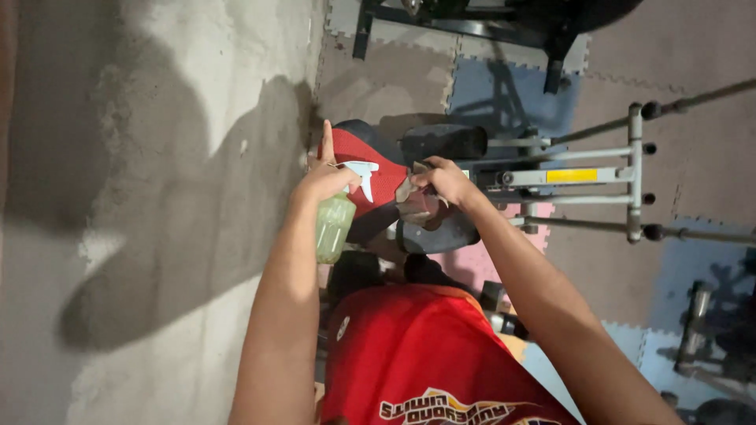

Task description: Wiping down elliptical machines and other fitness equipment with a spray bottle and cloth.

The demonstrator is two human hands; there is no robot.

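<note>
1. Gripping a translucent plastic spray bottle of pale green liquid (334, 227), the left hand (324, 179) was closed around its neck, one finger raised straight above the white trigger nozzle (361, 174).
2. The right hand (446, 179) was closed on a crumpled brownish cloth (417, 203), pinching it between thumb and fingers.
3. Bottle and cloth were held close together, above a red and black padded seat (378, 182) of a piece of exercise equipment.
4. A white metal frame with a yellow label (587, 175) extended from the seat toward the right of the view.
5. Interlocking foam floor mats in grey, blue and pink (512, 90) covered the floor beneath the equipment.
6. A rough grey concrete wall (157, 197) stood to the left, bearing the person's shadow.
7. A red printed shirt (425, 354) filled the lower centre.
</note>
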